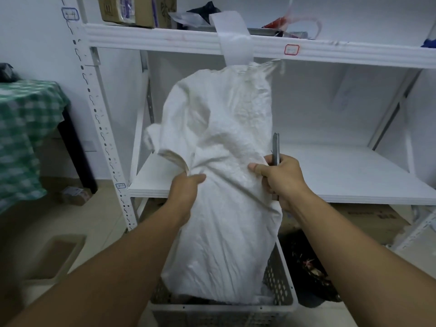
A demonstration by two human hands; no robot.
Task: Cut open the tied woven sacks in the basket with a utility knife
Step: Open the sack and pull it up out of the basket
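A large white woven sack (226, 161) stands upright, its lower end inside a grey perforated basket (280, 286) at the bottom of the view. My left hand (185, 192) grips a fold of the sack on its left side. My right hand (280, 178) holds a grey utility knife (275, 147) upright, and its thumb presses on the sack's right side. The sack's top reaches up to the shelf edge. More white sacking shows low in the basket behind it.
A white metal shelving unit (306, 175) stands right behind the sack, with cardboard boxes (132, 10) and bags on its upper shelf. A table with a green checked cloth (23, 128) is at the left. A dark bag (311, 267) and a cardboard box lie on the floor to the right.
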